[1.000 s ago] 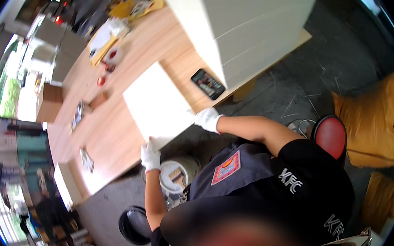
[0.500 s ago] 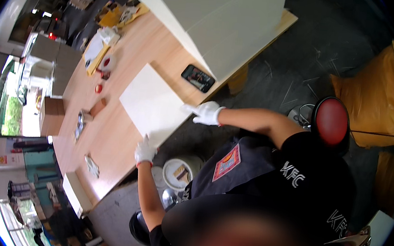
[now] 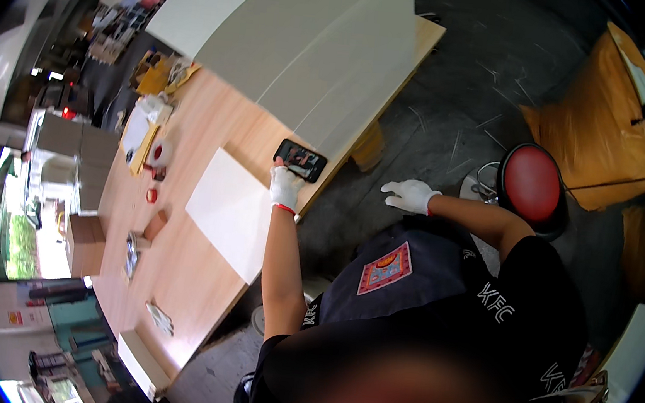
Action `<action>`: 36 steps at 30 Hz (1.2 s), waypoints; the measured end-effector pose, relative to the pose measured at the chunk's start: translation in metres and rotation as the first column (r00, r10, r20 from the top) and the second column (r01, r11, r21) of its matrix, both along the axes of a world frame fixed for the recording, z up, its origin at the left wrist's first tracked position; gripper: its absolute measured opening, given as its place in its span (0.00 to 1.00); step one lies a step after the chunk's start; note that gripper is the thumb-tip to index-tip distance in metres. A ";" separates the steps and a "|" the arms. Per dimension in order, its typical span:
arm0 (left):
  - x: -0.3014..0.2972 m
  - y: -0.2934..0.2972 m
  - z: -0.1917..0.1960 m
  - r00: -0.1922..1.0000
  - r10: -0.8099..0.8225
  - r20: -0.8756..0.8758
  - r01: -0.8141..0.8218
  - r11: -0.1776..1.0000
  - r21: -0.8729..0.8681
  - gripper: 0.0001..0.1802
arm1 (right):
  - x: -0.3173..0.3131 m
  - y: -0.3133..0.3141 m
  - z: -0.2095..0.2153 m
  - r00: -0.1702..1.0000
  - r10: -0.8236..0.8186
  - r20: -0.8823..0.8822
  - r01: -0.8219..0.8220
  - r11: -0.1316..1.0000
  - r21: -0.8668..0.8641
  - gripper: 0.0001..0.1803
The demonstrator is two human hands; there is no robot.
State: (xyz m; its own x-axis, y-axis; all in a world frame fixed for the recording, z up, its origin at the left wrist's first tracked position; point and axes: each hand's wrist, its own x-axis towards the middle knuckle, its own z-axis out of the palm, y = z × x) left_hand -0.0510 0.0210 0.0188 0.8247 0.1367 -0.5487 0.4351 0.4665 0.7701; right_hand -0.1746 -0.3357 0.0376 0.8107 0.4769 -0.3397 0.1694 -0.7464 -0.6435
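My left hand, in a white glove with a red cuff, reaches over the right part of a flat white sheet on the table. Its fingers are stretched out, with a bare fingertip showing at the near left corner of a black phone. The phone lies face up beside the sheet, its screen lit. Past the table's edge, my right hand, gloved likewise, hovers over the floor with its fingers apart and nothing in them.
Large pale panels stand at the far end of the wooden table. A red tape roll, loose glove and long white box lie leftward. A red-topped stool and brown wrapped bundle are at right.
My left hand has gone from the sheet's near edge to the phone. My right hand has left the sheet's corner and moved right, off the table. The view has shifted.
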 end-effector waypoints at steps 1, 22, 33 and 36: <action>0.009 -0.002 -0.005 0.999 0.014 0.040 -0.009 0.994 -0.105 0.22 | -0.002 -0.003 -0.001 0.999 -0.021 0.029 0.020 1.000 0.021 0.27; 0.018 -0.114 0.496 0.578 -0.658 0.482 -0.493 0.190 0.849 0.22 | 0.248 -0.176 0.277 0.786 -0.600 0.145 0.049 0.295 0.954 0.19; 0.160 -0.245 0.496 0.559 -0.792 -0.247 -0.261 -0.450 0.854 0.20 | 0.303 -0.156 0.427 0.478 -0.068 0.876 0.169 0.986 -0.016 0.36; 0.162 -0.263 0.500 0.567 -0.790 -0.235 -0.154 -0.382 0.911 0.18 | 0.313 -0.160 0.440 0.296 0.058 0.953 0.090 0.992 -0.088 0.30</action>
State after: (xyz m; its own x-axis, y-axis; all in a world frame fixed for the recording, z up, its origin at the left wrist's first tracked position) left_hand 0.1108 -0.2419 0.5184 0.8903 -0.4402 0.1162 -0.4489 -0.8914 0.0620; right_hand 0.1381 -0.4957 0.4773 0.6059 0.4820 0.6329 0.5951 -0.8026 0.0416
